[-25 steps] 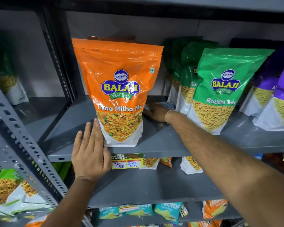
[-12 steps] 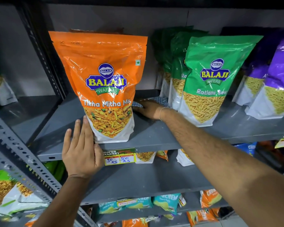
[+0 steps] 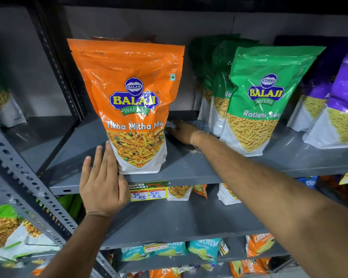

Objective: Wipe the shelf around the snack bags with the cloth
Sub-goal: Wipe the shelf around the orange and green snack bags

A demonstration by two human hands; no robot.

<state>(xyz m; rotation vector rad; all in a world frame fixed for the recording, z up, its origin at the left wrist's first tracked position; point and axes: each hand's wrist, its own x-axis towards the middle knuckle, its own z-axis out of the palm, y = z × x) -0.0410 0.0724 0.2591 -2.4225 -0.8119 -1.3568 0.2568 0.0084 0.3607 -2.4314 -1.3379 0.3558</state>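
Observation:
An orange snack bag [image 3: 129, 93] stands upright near the front of the grey shelf [image 3: 189, 167]. My left hand [image 3: 102, 181] rests flat on the shelf's front edge, fingers apart, its fingertips touching the bag's lower left side. My right hand [image 3: 182, 132] reaches behind the orange bag and presses down on a blue-and-white patterned cloth [image 3: 199, 125], most of which is hidden. A row of green snack bags [image 3: 263, 101] stands just right of that hand.
Purple snack bags [image 3: 342, 97] stand at the far right. A perforated metal upright [image 3: 54, 63] bounds the shelf on the left. A price tag [image 3: 148, 191] hangs on the front edge. Lower shelves hold more snack packets [image 3: 205, 249]. Crumbs [image 3: 193, 151] lie by my right wrist.
My right hand and the cloth stay in the gap behind the orange bag, shifting slightly. My left hand keeps its place against the bag's side. The camera view has moved a little.

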